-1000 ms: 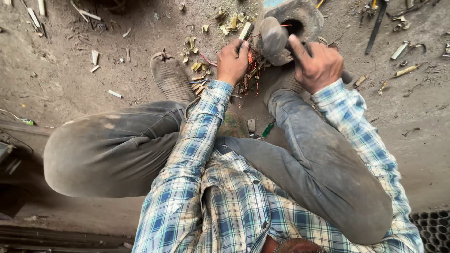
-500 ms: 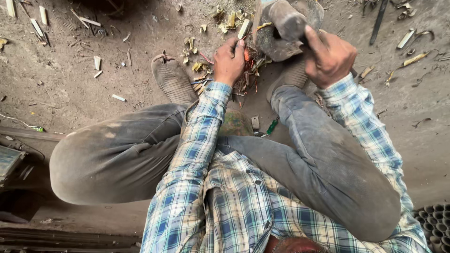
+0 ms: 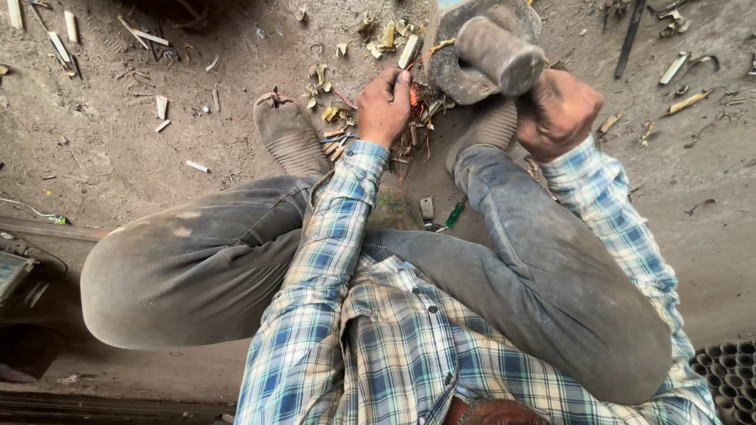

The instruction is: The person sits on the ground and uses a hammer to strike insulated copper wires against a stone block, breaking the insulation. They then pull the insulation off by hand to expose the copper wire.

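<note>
Gripping a heavy grey hammer [image 3: 498,55] raised above the ground, the right hand [image 3: 557,110] is clenched round its handle. Below it, the left hand [image 3: 383,106] pinches a tangle of reddish copper wire [image 3: 415,101], fingers closed, seemingly steadying it against a dark stone block [image 3: 449,75]. Pale scrap bits [image 3: 390,35] litter the dirt floor [image 3: 118,157] between both shoes [image 3: 287,134].

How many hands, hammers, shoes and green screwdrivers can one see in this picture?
Hands: 2, the left hand on the copper wires and the right hand gripping the hammer
Hammers: 1
Shoes: 2, the left shoe and the right shoe
Green screwdrivers: 1, the screwdriver between the legs
Total: 6
</note>
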